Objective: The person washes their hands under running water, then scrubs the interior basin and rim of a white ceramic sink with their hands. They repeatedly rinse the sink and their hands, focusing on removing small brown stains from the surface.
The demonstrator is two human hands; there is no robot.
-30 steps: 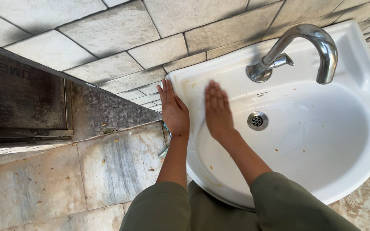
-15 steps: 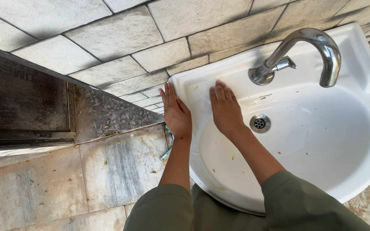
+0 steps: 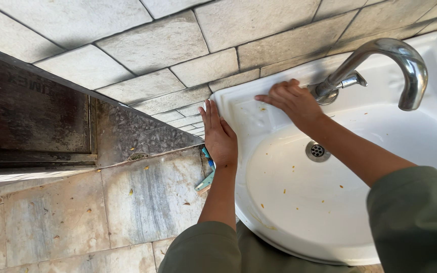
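The sink (image 3: 350,222), white and fixed against the tiled wall, is being wiped by hand along its back ledge. The right hand (image 3: 292,101) lies there beside the tap (image 3: 380,65), fingers together and bent, holding nothing visible. The left hand (image 3: 220,136) rests flat on the rim, fingers together. Orange specks in the basin look left to clear. The sink's right edge is cut off; the small blue thing (image 3: 206,179) below is unclear.

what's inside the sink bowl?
Inside the white sink: a metal drain and small orange-brown specks scattered on the bowl. The right forearm and green sleeve cover part of the bowl; whatever lies beneath them cannot be seen.
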